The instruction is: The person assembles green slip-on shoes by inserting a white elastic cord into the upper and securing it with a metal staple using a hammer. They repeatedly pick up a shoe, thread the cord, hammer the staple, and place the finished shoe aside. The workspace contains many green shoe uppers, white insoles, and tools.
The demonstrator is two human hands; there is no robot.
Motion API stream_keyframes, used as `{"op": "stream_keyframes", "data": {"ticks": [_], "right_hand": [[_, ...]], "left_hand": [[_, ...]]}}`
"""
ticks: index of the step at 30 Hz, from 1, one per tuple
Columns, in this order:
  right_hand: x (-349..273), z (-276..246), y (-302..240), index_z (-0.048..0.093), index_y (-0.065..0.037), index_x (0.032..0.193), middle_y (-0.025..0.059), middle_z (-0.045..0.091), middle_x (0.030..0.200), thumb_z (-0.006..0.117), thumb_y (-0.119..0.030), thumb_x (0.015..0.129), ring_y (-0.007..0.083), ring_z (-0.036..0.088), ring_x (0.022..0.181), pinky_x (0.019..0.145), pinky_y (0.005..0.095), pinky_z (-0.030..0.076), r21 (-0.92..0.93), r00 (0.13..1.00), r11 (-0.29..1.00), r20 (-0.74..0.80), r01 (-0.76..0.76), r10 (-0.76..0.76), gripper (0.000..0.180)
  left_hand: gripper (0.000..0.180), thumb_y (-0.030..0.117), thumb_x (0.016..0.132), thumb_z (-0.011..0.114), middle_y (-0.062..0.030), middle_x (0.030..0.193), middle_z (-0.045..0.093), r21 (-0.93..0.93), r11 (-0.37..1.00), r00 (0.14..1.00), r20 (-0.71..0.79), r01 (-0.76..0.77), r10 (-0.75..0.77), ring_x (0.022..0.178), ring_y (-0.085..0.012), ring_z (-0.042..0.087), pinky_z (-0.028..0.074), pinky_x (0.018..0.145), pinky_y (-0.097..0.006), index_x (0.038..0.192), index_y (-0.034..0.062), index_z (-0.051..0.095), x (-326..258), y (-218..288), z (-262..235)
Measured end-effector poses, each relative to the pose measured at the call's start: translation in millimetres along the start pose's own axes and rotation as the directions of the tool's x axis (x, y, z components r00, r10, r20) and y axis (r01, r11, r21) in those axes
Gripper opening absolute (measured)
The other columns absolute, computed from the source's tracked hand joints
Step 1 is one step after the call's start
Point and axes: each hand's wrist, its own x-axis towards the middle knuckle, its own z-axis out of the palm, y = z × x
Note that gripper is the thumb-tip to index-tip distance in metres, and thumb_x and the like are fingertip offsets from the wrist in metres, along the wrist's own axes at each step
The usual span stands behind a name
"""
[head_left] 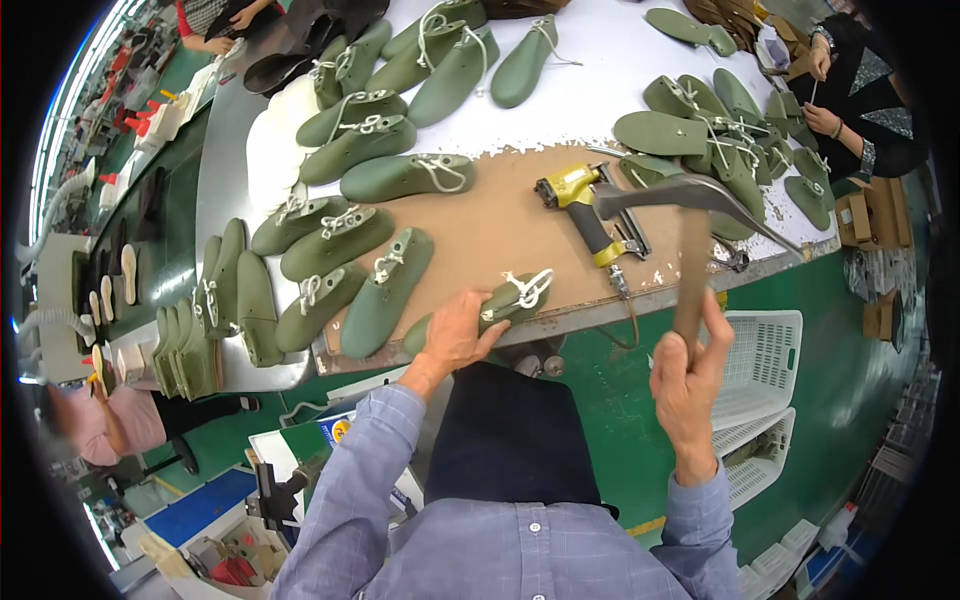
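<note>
My left hand is closed around a green shoe last, pressing it against the near edge of the worktable. A white cord is tied in a loop at the top of that last. Raised off to the right, my right hand grips the wooden handle of a hammer. Its dark metal head, with a long curved tapering end, hangs in front of the lasts at the right. A yellow and black pneumatic staple gun lies on the brown board between my hands, its hose running over the table edge.
Several green lasts with white cords crowd the table's left side, and another pile lies at the right. White crates stand on the green floor below. A co-worker's hands are at the far right; other people work at the left.
</note>
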Motion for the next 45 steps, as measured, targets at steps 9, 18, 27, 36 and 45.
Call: {"op": "stream_keyframes", "data": {"ticks": [9, 18, 27, 36, 45], "right_hand": [[-5, 1, 3, 0.039, -0.009, 0.151, 0.0286, 0.067, 0.125, 0.061, -0.009, 0.101, 0.0404, 0.072, 0.101, 0.083, 0.0424, 0.056, -0.193, 0.979, 0.98, 0.186, -0.046, 0.082, 0.054], [-28, 28, 15, 0.047, -0.006, 0.146, 0.0245, 0.064, 0.132, 0.061, -0.008, 0.1, 0.043, 0.066, 0.118, 0.098, 0.0404, 0.054, -0.251, 0.969, 0.967, 0.245, 0.043, 0.02, 0.048], [-53, 29, 52, 0.041, -0.005, 0.149, 0.0249, 0.065, 0.128, 0.059, -0.012, 0.103, 0.0349, 0.068, 0.11, 0.093, 0.039, 0.055, -0.056, 0.997, 0.996, -0.032, -0.068, 0.066, 0.05], [-54, 18, 25, 0.031, -0.002, 0.147, 0.008, 0.056, 0.086, 0.058, -0.005, 0.101, 0.0184, 0.057, 0.071, 0.063, 0.033, 0.049, 0.094, 0.99, 0.986, -0.058, 0.135, -0.13, 0.053], [-29, 40, 44, 0.062, -0.012, 0.134, 0.0164, 0.073, 0.098, 0.073, -0.011, 0.093, 0.0369, 0.072, 0.084, 0.068, 0.0428, 0.057, -0.369, 0.974, 0.902, 0.075, 0.225, -0.212, 0.043]], "left_hand": [[0.048, 0.028, 0.085, 0.08, -0.0161, 0.116, 0.065, -0.009, 1.0, 0.999, 0.053, -0.002, 0.003, 0.1, -0.0393, 0.065, 0.053, 0.083, -0.048, 0.118, 0.0041, 0.055, 7, 0, 0], [0.05, 0.026, 0.084, 0.081, -0.0166, 0.117, 0.066, 0.034, 0.998, 0.998, 0.045, -0.053, 0.051, 0.1, -0.0401, 0.067, 0.054, 0.082, -0.047, 0.119, 0.0029, 0.053, 10, 1, 0], [0.051, 0.024, 0.084, 0.082, -0.0182, 0.119, 0.066, 0.019, 0.999, 0.998, 0.044, -0.05, 0.049, 0.1, -0.0406, 0.067, 0.054, 0.081, -0.049, 0.118, 0.0018, 0.052, 13, 2, -2], [0.051, 0.031, 0.086, 0.08, -0.0172, 0.117, 0.063, 0.02, 0.998, 0.999, -0.001, -0.052, 0.052, 0.098, -0.04, 0.066, 0.054, 0.081, -0.049, 0.119, 0.0023, 0.053, 1, -4, -2], [0.054, 0.041, 0.081, 0.083, -0.0125, 0.108, 0.066, 0.091, 0.994, 0.997, 0.051, 0.057, -0.061, 0.104, -0.0348, 0.065, 0.052, 0.083, -0.046, 0.116, 0.0072, 0.062, 3, 3, -12]]}}
